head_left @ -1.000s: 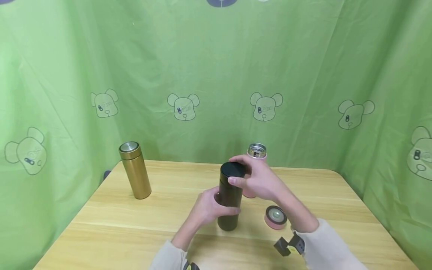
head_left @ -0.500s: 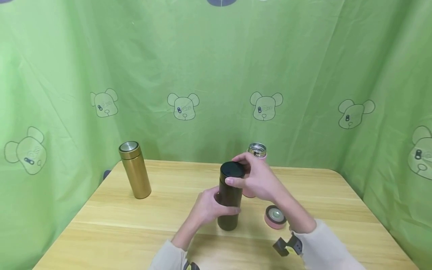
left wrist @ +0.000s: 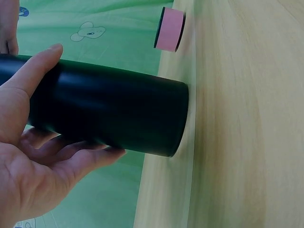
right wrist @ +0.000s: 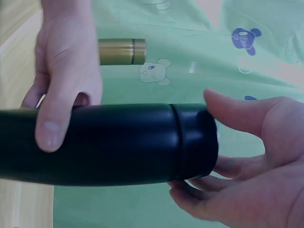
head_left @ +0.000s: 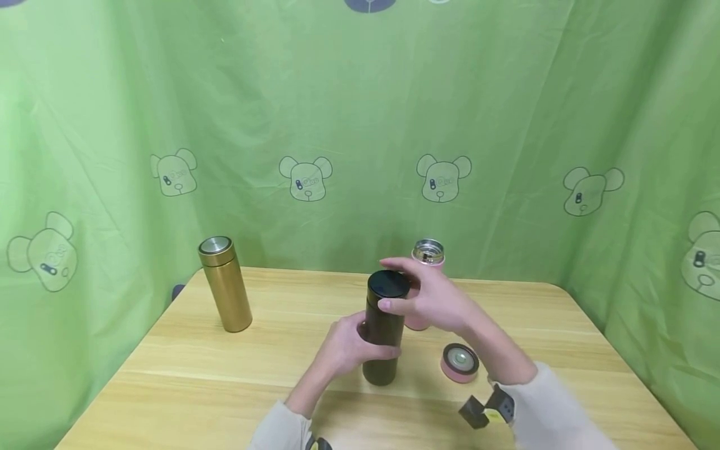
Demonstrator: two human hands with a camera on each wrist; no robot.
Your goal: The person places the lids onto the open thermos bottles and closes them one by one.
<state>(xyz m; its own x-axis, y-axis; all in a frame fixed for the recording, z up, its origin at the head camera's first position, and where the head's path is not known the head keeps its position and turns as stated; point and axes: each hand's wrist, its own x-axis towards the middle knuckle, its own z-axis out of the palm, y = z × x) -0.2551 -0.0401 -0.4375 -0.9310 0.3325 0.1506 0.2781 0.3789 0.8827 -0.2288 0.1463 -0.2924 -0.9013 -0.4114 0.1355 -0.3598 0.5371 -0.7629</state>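
Black vacuum flask [head_left: 385,328], gripped by curled left hand [head_left: 345,344], loosely ringed at lid [head_left: 388,284] by curved right hand [head_left: 432,299]; best steadied firmly below, pinched evenly above.

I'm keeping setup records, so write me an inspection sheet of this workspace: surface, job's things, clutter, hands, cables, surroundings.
Surface: pale wood-grain table.
Job's things: tall black cylindrical flask, upright, its round black lid on.
Clutter: pink cylindrical flask, partly hidden, silvery mouth uncovered; round pink lid lying nearer, on the right; gold metallic cylindrical flask standing at the left, capped.
Left hand: grips the black flask's body.
Right hand: thumb and fingers round the black lid; how firmly, cannot tell.
Cables: nothing seen.
Surroundings: green fabric curtain printed with animal-head outlines.
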